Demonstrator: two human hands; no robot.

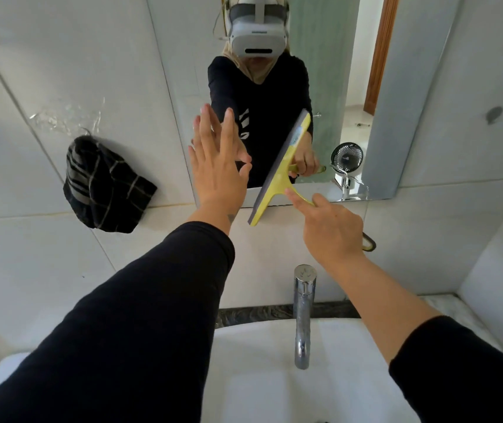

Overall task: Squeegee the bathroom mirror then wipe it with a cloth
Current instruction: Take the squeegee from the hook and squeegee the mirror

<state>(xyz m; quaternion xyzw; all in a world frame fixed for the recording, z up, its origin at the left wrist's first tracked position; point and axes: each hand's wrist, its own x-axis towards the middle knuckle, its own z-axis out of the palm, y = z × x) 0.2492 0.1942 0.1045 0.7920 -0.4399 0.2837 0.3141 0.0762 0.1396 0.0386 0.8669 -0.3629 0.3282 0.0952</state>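
Note:
A frameless bathroom mirror (183, 71) hangs on the white tiled wall ahead. My left hand (216, 166) rests flat against its lower left part, fingers spread, holding nothing. My right hand (331, 230) grips the handle of a yellow squeegee (277, 184), forefinger stretched along the neck. The grey blade lies tilted against the glass near the mirror's bottom edge, its lower end reaching onto the tile below. A dark checked cloth (104, 184) hangs on the wall left of the mirror.
A chrome tap (304, 312) rises over the white basin (259, 377) directly below my arms. Water streaks (67, 117) mark the tile above the cloth. The mirror reflects a person wearing a headset, a small fan and a doorway.

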